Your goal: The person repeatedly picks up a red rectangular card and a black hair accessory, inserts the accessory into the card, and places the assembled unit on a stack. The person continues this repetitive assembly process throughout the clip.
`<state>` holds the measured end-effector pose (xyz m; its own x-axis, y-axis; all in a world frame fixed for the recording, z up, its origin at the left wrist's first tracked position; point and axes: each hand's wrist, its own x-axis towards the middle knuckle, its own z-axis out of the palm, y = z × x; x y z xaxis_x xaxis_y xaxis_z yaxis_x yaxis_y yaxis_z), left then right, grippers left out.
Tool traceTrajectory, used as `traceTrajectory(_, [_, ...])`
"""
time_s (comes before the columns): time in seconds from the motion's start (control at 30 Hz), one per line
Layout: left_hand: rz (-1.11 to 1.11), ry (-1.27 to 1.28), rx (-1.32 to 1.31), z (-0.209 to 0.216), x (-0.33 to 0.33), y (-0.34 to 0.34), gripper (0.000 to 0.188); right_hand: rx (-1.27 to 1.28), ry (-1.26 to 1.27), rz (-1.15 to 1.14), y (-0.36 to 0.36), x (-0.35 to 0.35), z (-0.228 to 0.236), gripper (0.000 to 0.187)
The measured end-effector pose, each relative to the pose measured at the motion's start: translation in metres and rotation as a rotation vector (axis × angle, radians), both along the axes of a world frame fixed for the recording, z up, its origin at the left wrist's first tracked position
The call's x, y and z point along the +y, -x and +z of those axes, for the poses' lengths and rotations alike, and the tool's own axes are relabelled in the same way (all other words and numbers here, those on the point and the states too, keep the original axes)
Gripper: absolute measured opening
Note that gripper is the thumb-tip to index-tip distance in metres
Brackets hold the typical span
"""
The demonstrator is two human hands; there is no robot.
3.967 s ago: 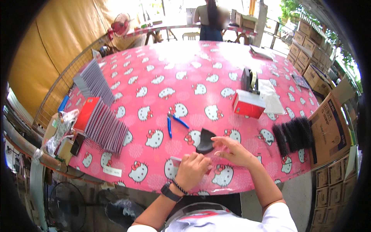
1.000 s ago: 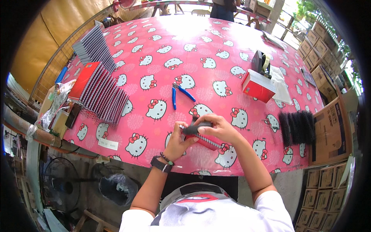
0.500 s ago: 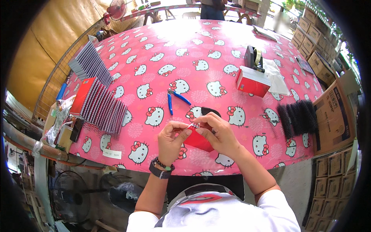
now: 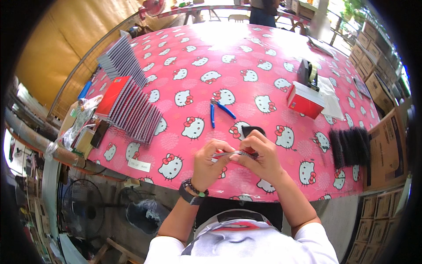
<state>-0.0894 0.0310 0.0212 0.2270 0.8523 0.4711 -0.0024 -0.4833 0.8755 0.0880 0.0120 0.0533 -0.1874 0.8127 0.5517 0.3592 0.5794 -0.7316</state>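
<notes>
Both of my hands meet over the near part of the table, holding a small red-covered notebook (image 4: pixel 225 155) edge-on. The fingers of my left hand (image 4: pixel 212 159) pinch its left end. My right hand (image 4: pixel 259 154) grips the other end, where a dark coil shows along the edge, partly hidden by the fingers. Just beyond my right hand lies a black object (image 4: pixel 252 130), partly covered. Farther off, blue-handled cutting pliers (image 4: pixel 220 110) rest with their handles spread toward me.
Stacks of bound red notebooks (image 4: pixel 132 110) stand at the left. To the right are a red notebook stack (image 4: pixel 304 103), a black tape dispenser (image 4: pixel 307 75), a pile of black spiral coils (image 4: pixel 349 147) and a cardboard box (image 4: pixel 387 152). A person (image 4: pixel 263 13) stands beyond the pink patterned table (image 4: pixel 180 147).
The red notebook has been tilted from showing its cover to edge-on, still in both hands. The whole view has shifted, so the table things appear farther right.
</notes>
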Motion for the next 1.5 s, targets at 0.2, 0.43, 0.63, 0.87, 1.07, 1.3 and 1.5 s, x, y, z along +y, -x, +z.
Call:
traceTrajectory(0.2, [0.161,0.032,0.069,-0.003,-0.016,-0.009,0.013,-0.139,-0.095,-0.074,0.012,-0.002,-0.003,0.022])
traceTrajectory(0.43, [0.313,-0.245,-0.395,0.022,0.025,0.069,0.022,-0.16,-0.061,-0.05,0.014,0.001,0.014,0.067])
traceTrajectory(0.63, [1.097,-0.419,0.051,0.096,0.108,0.228,0.042,-0.094,0.098,-0.193,-0.031,-0.001,-0.004,0.048])
traceTrajectory(0.87, [1.293,-0.229,0.879,0.085,0.127,0.273,0.058,-0.371,-0.035,-0.439,-0.114,0.024,-0.029,0.031])
traceTrajectory(1.07, [1.024,-0.623,1.2,0.115,0.139,0.206,0.068,-0.707,-0.103,-0.911,-0.214,0.089,-0.047,0.031])
traceTrajectory(1.3, [0.826,-0.21,1.04,0.124,0.134,0.191,0.028,-0.644,-0.096,-0.828,-0.236,0.118,-0.055,0.021])
traceTrajectory(1.5, [0.86,-0.617,0.979,0.101,0.114,0.144,0.039,-0.339,-0.205,-0.815,-0.222,0.101,-0.032,0.011])
